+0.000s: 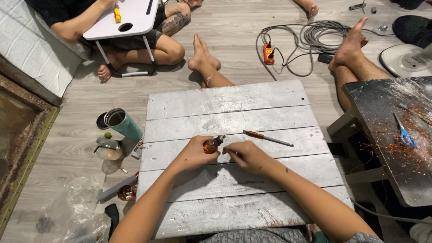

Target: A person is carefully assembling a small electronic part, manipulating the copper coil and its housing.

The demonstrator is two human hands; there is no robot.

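Left hand (pixel 194 153): we grip the armature (pixel 212 145), shaft pointing right toward our pinched right hand (pixel 245 155) just beside it.

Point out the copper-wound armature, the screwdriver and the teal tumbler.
copper-wound armature (pixel 210 146), head view, on its copper winding.
screwdriver (pixel 268 138), head view, mid-shaft.
teal tumbler (pixel 127 126), head view, on its side wall.

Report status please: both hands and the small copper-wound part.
Left hand grips small copper-wound motor part over white plank table. Right hand pinched beside its tip. Orange-handled screwdriver lies apart, untouched.
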